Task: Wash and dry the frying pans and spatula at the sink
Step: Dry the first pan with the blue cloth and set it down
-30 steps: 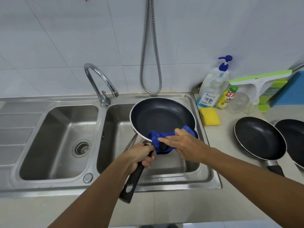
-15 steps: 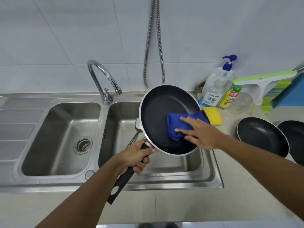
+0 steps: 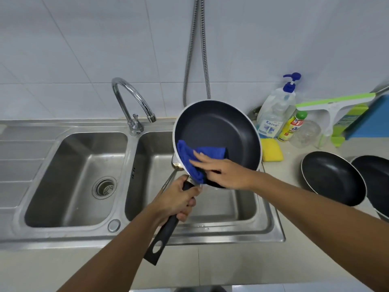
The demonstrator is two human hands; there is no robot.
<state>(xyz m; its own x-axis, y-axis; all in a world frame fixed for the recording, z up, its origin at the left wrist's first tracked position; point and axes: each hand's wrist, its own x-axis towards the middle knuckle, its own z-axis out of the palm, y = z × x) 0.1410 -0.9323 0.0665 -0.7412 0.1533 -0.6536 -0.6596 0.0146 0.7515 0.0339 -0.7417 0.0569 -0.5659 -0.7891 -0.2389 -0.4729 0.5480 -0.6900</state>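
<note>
My left hand (image 3: 177, 200) grips the black handle of a black frying pan (image 3: 219, 131), which is tilted up over the right sink basin (image 3: 231, 209). My right hand (image 3: 219, 171) presses a blue cloth (image 3: 189, 157) with straight fingers against the pan's lower left inside and rim. Under the pan a metal spatula (image 3: 175, 167) leans in the right basin, mostly hidden. Two more black pans (image 3: 332, 178) (image 3: 376, 178) lie on the counter at the right.
A chrome tap (image 3: 132, 104) stands between the two basins, and the left basin (image 3: 73, 178) has a drain strainer. A yellow sponge (image 3: 271, 152), soap pump bottle (image 3: 275, 110), small yellow bottle (image 3: 291, 127) and green squeegee (image 3: 334, 104) crowd the back right counter. A shower hose (image 3: 195, 49) hangs on the wall.
The pan tipped up more toward me over the last second. My right hand slid the blue cloth from the pan's middle right down to its lower left edge.
</note>
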